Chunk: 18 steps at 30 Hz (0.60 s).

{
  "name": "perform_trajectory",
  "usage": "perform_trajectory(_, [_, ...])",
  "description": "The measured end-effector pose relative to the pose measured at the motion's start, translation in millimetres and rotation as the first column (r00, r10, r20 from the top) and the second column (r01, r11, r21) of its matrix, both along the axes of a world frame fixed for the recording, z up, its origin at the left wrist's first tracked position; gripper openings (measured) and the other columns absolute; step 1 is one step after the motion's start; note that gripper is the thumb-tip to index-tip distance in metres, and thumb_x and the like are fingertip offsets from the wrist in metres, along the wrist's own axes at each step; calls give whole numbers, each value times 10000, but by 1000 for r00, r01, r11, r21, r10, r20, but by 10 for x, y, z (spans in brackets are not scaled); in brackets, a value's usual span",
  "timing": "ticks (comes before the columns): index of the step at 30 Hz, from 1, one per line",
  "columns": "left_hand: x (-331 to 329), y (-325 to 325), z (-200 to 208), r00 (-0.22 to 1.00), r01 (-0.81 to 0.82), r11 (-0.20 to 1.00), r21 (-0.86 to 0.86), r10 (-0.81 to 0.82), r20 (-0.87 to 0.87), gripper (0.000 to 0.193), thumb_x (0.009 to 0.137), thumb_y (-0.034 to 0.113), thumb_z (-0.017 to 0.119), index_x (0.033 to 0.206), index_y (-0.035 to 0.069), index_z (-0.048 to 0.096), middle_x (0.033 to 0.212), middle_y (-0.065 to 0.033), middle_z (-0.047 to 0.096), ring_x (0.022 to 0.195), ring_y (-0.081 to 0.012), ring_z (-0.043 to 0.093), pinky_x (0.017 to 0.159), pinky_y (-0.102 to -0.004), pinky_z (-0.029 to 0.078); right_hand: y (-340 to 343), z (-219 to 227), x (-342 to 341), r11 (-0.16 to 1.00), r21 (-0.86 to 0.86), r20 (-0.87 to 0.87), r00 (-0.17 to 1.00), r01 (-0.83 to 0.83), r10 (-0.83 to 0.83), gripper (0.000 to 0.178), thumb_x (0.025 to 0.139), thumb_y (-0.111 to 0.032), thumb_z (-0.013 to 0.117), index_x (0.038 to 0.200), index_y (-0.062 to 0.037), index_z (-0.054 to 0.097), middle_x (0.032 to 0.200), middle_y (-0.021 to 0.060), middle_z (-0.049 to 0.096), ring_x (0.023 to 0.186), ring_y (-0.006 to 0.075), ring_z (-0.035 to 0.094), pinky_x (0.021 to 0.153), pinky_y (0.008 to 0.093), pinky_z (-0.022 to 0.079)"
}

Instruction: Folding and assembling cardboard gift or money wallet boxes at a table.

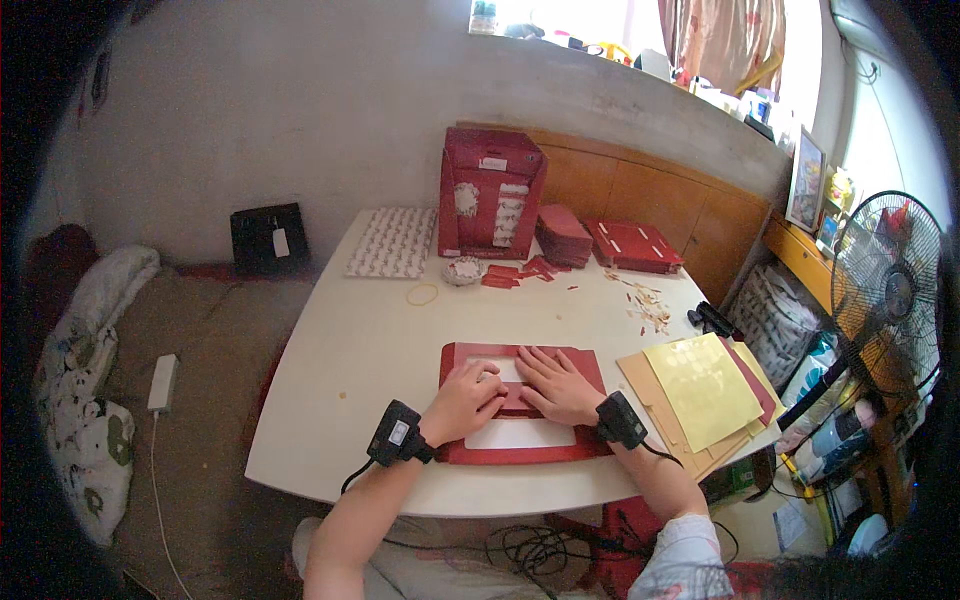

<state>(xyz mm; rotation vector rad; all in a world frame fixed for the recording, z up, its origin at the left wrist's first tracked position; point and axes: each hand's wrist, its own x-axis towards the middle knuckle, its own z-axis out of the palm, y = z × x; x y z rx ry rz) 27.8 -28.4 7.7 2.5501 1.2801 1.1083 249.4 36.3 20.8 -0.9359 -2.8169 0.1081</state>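
Note:
A flat red card sheet (588,451) with white rectangular panels lies near the front edge of the white table. My left hand (464,402) rests on its left half, fingers bent and drawn together. Whatever may be between those fingertips is hidden. Beside it, my right hand (560,390) lies flat on the card's upper middle, fingers stretched out and holding nothing. The fingertips of both hands come close together over the upper white panel. Each wrist wears a black strapped device with a cable.
An upright red box (478,225), a white patterned sheet (390,243), a tape roll (462,270) and red card stacks (636,247) stand at the back. Paper scraps (650,307) lie right of centre. Yellow sheets (703,390) cover the right corner; a fan (897,280) stands beyond.

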Motion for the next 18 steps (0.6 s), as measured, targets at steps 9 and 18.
perform_trajectory(9, [-31,83,-127,919,-261,964,-51,233,-318,575,913,346,468,1372,7,396,1480,-223,300,1399,-344,238,1136,-551,90,-6,-10,-22,1000,12,8,1000,10,-10,603,985,-418,321,1440,-23,300,1533,164,225,1434,288,173,1146,505,113])
perform_trajectory(18, [1,47,-53,896,-305,946,-110,245,-371,568,931,388,443,1371,30,419,1489,-203,296,1401,-336,237,1118,-583,122,-137,117,31,998,-18,-16,998,-59,58,907,882,-626,444,1469,11,173,1523,257,151,1437,349,109,1152,514,55])
